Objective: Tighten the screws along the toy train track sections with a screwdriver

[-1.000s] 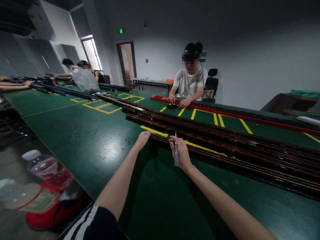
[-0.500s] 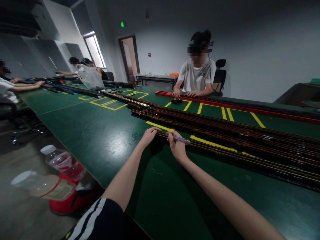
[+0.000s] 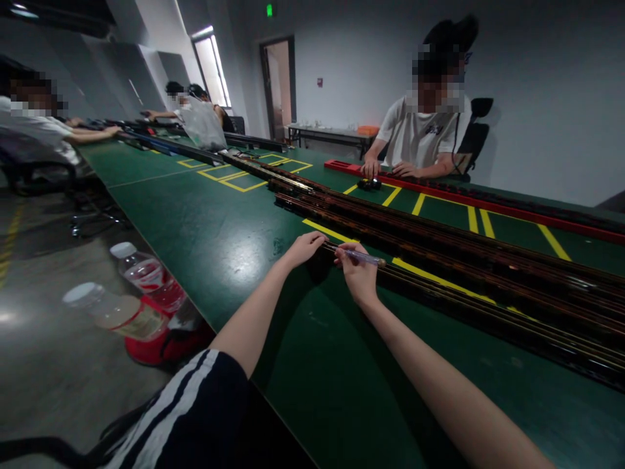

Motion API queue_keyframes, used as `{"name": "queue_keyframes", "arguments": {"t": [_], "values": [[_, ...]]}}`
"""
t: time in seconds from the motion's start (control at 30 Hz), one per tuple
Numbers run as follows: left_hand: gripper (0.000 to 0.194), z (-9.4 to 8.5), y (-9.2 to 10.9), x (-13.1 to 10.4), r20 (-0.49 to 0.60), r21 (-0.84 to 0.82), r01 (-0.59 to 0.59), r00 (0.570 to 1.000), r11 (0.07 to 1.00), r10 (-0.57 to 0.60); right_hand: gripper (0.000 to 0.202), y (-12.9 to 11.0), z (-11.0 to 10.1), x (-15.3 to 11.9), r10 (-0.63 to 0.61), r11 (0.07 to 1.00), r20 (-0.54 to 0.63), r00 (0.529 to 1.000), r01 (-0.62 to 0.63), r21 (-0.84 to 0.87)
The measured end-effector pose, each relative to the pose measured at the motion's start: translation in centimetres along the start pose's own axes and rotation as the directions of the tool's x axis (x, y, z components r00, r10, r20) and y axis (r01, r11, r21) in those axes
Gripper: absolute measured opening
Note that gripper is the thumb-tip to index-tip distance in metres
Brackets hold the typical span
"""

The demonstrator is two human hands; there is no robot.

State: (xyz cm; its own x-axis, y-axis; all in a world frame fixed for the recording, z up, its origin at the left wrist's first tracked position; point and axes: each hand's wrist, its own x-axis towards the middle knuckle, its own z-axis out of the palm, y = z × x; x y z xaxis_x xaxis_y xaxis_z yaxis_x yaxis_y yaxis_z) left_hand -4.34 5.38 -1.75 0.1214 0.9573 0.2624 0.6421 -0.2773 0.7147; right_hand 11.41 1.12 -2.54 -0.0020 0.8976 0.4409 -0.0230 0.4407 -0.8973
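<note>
Pinching slim translucent screwdriver (image 3: 366, 258), right hand (image 3: 359, 272) at long glossy dark rail (image 3: 459, 305).
Left hand (image 3: 303, 250) at rail's left end, grip unclear.

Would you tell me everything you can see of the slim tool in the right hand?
The slim tool has a pale purplish handle that looks like translucent plastic, with a brownish butt end. The right hand grips it at a slant, butt to the right, other end toward the left hand, near the long dark strip. Its tip cannot be made out.
</note>
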Motion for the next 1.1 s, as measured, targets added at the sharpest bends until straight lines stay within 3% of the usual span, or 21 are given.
{"name": "queue_keyframes", "arguments": {"t": [0.2,0.5,1.1], "values": [[0.035,0.22,-0.05,0.21,0.015,0.001,0.032,0.999,0.999,-0.032,0.03,0.1,0.19,0.24,0.068,0.997,-0.065,0.996,-0.065,0.045],[0.034,0.27,-0.16,0.23,0.007,0.005,0.016,1.0,1.0,-0.016,0.03,-0.29,0.18,0.16,0.074,0.997,-0.073,0.995,-0.071,0.04],[0.033,0.49,-0.48,0.43,-0.008,-0.018,0.025,1.0,1.0,-0.025,0.036,-0.75,0.58,0.24,0.046,0.988,-0.109,0.993,-0.062,-0.14]]}}
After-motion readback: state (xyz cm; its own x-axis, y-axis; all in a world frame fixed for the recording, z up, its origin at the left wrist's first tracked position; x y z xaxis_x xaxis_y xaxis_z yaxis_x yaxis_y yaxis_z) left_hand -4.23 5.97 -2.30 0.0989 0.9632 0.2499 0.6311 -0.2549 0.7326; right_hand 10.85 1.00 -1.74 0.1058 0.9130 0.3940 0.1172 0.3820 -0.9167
